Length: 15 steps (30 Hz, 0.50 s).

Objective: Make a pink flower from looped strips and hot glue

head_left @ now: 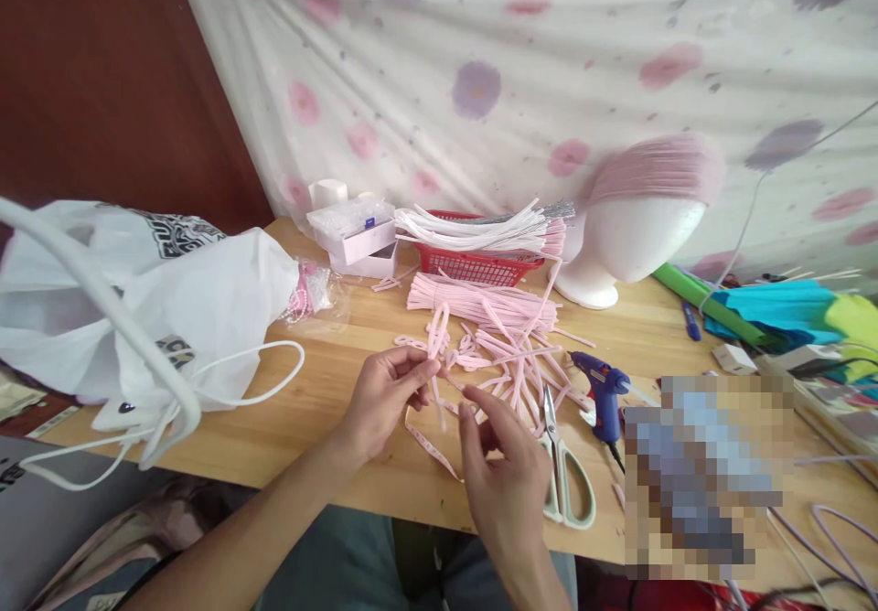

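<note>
My left hand [394,401] pinches a pink pipe cleaner [439,323] bent into a loop that stands above the fingertips. A thin strand runs from there toward my right hand [504,465], whose thumb and index finger close at its end. Under and behind the hands lie loose pink pipe cleaners [508,364] and several small bent pink pieces. A narrow measuring tape [432,449] curls on the wooden table [308,433] below my hands. Just right of my right hand rest scissors [559,465] with pale green handles.
Behind is a bundle of pink pipe cleaners [480,302] and a red basket [473,265] of white ones. A blue glue gun [604,391], white foam head [631,236], white boxes [360,245] and white bag [233,300] stand around. A white cable [102,291] crosses the left.
</note>
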Available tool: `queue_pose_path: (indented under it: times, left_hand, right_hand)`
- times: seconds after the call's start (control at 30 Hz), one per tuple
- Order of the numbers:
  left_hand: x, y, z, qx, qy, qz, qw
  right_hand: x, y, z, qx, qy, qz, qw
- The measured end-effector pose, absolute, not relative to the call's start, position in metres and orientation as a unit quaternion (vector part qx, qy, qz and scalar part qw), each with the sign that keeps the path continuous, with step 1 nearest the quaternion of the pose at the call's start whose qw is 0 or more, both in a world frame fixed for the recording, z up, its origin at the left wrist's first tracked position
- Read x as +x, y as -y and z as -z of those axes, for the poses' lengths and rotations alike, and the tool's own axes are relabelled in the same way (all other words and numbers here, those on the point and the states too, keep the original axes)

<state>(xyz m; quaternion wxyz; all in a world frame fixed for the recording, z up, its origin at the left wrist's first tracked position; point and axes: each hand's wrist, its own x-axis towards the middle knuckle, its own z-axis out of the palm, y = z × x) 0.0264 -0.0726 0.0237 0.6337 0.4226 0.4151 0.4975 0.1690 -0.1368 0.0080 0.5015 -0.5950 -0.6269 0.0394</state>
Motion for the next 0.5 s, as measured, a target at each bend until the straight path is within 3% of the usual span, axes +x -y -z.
queue_pose_path:
  times: [0.27, 0.5]
  left_hand:
    - [0.002, 0.056, -0.031, 0.461, -0.44, -0.482, 0.602]
    - [0.0, 0.043, -0.041, 0.506, -0.424, -0.426, 0.619]
  right_hand:
    - [0.249, 0.169, -0.006, -0.7, 0.596, 0.051, 0.391]
    - [0.267, 0.177, 0.017, -0.717, 0.612, 0.149, 0.3]
